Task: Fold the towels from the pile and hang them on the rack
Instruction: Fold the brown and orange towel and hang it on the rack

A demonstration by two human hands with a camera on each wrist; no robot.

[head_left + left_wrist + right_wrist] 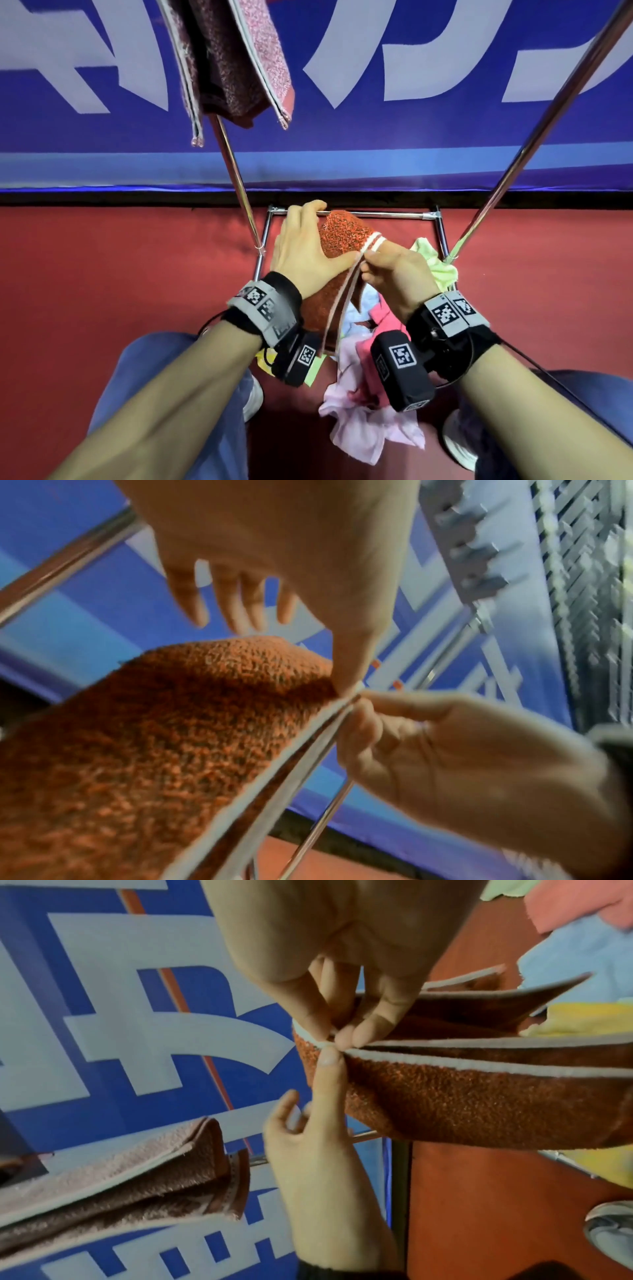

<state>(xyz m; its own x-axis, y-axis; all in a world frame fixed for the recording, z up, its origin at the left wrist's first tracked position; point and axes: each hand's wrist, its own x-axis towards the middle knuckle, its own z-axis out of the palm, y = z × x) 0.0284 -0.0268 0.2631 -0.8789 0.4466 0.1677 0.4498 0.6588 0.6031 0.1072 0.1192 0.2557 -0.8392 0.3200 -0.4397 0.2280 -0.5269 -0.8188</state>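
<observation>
Overhead, banner: a blue banner [102, 144] with pale lettering fills the background behind the frame, above a red floor [120, 274].
Rack: a chrome rack [236, 178] rises in two slanted poles from a rectangular base; a folded pink towel [246, 61] hangs over its upper left bar.
Pile: loose towels in pink, light blue, yellow and pale green [363, 383] lie on the floor inside the rack's base, just below the hands.
Orange towel: a folded orange towel [339, 236] with white edging is held up between both hands, above the pile and in front of the low rear bar; its white-trimmed layers fan downward from one gathered corner.
Left hand: the left hand [301, 246] spreads over the towel's folded face, fingers straight and apart, thumb tip pressed to the white edge at the gathered corner, as the right wrist view shows.
Right hand: the right hand [394, 270] pinches the stacked white edges between thumb and curled fingertips [363, 1034], directly opposite the left thumb, so the corner sits at the meeting of both hands.
</observation>
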